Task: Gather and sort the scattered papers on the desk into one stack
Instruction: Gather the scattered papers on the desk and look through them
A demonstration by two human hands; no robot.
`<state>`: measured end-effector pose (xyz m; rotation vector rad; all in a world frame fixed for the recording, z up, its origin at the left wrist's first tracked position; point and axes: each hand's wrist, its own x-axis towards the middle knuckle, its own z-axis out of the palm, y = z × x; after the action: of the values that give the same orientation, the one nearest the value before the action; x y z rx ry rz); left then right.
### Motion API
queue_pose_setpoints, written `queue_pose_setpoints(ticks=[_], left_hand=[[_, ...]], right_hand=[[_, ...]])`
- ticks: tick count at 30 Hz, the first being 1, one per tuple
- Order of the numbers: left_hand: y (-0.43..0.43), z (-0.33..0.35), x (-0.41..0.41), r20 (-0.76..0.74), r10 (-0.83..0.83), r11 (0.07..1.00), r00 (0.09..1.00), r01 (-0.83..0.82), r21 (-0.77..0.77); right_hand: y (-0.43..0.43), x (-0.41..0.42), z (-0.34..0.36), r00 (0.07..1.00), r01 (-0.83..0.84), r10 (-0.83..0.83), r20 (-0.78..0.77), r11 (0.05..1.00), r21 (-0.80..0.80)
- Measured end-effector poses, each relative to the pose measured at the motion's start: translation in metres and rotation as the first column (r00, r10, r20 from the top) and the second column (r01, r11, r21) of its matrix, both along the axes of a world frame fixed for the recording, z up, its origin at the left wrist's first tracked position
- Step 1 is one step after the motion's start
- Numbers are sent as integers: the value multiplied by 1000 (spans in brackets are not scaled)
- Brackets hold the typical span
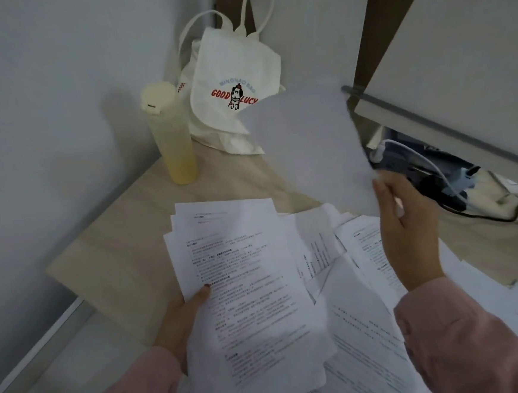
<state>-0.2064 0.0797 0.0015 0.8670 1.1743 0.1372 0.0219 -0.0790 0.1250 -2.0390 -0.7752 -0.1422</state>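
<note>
1 sheaf [249, 290] gripped by left hand [181, 323], thumb on top | 1 blank sheet [306, 149] pinched by right hand [409, 234] | 1 bottle [172, 131]

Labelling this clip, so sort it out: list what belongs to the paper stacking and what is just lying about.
Belongs: stack of papers gripped by left hand; single sheet pinched by right hand; loose papers on the desk.
Lying about: yellow bottle; white tote bag; cables.
</note>
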Motion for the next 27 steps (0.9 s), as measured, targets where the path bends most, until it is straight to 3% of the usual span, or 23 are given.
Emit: queue_pose_setpoints(ticks=[4, 8, 11, 14, 16, 19, 23, 25, 27], left_hand=[[-1, 2, -1, -2, 9, 998, 1000, -10, -64], [1, 3, 2, -14, 8, 998, 1000, -9, -55], [2, 4, 1, 56, 71, 991, 996, -64, -118], [5, -2, -1, 34, 62, 987, 998, -56, -150], [6, -4, -1, 29, 49, 986, 998, -44, -160], [9, -13, -3, -62, -28, 999, 998, 27, -17], [8, -14, 0, -160, -121, 989, 980, 133, 65], [8, -7, 4, -173, -167, 966, 971, 196, 167], [8, 5, 7, -146, -189, 940, 971, 222, 259]], right_hand=[[-12, -40, -36, 965, -201, 228, 127, 959, -200], [-29, -73, -82, 859, -352, 451, 242, 863, -362], [-41, -92, -106, 775, -455, 584, 241, 780, -429], [-52, -102, -123, 730, -497, 650, 212, 717, -488], [-59, -104, -134, 722, -505, 665, 193, 696, -511], [-70, -106, -149, 704, -504, 688, 175, 658, -560], [-77, -108, -154, 739, -531, 674, 25, 604, -595], [-73, -105, -150, 837, -488, 543, -69, 681, -546], [-62, -97, -134, 934, -348, 267, -237, 828, -440]])
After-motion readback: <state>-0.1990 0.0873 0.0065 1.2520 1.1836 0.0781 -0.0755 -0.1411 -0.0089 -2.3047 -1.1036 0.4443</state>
